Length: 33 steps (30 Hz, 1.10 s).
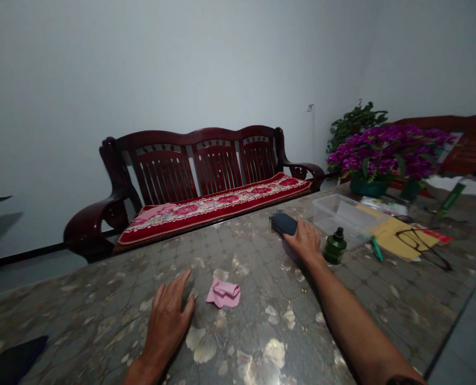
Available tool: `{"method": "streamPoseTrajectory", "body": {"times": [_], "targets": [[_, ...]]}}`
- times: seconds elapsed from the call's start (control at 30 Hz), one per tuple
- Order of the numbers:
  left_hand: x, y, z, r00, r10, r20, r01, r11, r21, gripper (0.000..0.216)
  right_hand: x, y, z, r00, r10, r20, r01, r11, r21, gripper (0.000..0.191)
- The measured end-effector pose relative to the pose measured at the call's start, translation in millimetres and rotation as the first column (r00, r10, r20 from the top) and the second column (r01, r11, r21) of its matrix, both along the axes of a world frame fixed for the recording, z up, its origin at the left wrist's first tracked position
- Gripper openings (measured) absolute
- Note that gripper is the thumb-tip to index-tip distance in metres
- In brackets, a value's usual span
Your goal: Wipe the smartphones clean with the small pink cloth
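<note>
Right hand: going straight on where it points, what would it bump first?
Past the grey floral tabletop, the right hand would probably meet the red floral fabric bench cover; depth is unclear.

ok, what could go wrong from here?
1. The right hand holds the dark-blue, flat rectangular object near one end, so it might twist or slip if lifted.
2. The small dark-green bottle with a black top stands close beside that wrist; a sideways swing could tip it.
3. The small, folded pink cloth lies near the left hand; a careless sweep might drag it.
</note>
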<state>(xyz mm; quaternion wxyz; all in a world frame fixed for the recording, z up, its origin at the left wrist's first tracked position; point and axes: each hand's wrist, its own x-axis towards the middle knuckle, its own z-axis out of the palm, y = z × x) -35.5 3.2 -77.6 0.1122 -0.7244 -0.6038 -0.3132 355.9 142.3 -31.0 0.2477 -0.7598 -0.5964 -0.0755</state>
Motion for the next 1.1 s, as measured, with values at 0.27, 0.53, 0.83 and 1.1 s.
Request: {"method": "streamPoseTrajectory", "body": {"times": [0.27,0.53,0.83,1.1], "targets": [[-7,1,-6.4,1.0,-0.015,0.002,0.015,0.999,-0.028,0.046,5,-1,-0.6,0.999,-0.046,-0.024,0.045,0.998,-0.053,0.075],[-10,2,-11.4,0.999,-0.02,0.025,0.021,0.998,-0.055,0.045,4,-1,-0.8,0.996,-0.05,-0.071,0.043,0.995,-0.094,0.077],[-10,3,-10.7,0.996,-0.051,0.071,0.056,0.996,-0.073,0.041,3,-2,-2.2,0.997,-0.051,-0.059,0.045,0.994,-0.102,0.074],[-9,2,-10.5,0.994,-0.038,0.104,0.052,0.99,-0.132,0.041,3,0,-6.4,0.998,-0.046,-0.031,0.042,0.991,-0.129,0.078]]}}
